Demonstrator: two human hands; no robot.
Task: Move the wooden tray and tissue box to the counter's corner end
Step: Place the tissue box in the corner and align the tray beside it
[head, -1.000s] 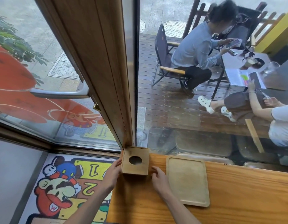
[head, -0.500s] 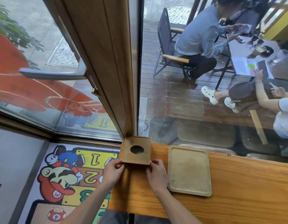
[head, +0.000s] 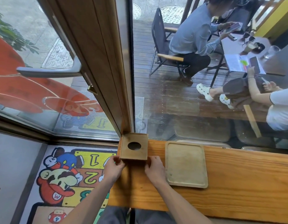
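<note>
A square wooden tissue box [head: 134,146] with a round hole in its top stands at the far left corner of the wooden counter [head: 237,183], against the window frame. My left hand [head: 113,169] touches its near left corner and my right hand [head: 153,168] its near right corner, fingers bent against the box's front. A flat pale wooden tray [head: 186,164] lies on the counter just to the right of my right hand, apart from the box.
A wooden door frame [head: 98,62] with a grey handle [head: 48,71] rises behind the box. Glass runs along the counter's far edge. The counter's left end drops to a cartoon floor mat [head: 67,175]. Beyond the glass, people sit at an outdoor table.
The box has shifted slightly toward the window-frame corner. Both hands slid from its sides to its near corners. The tray has not moved.
</note>
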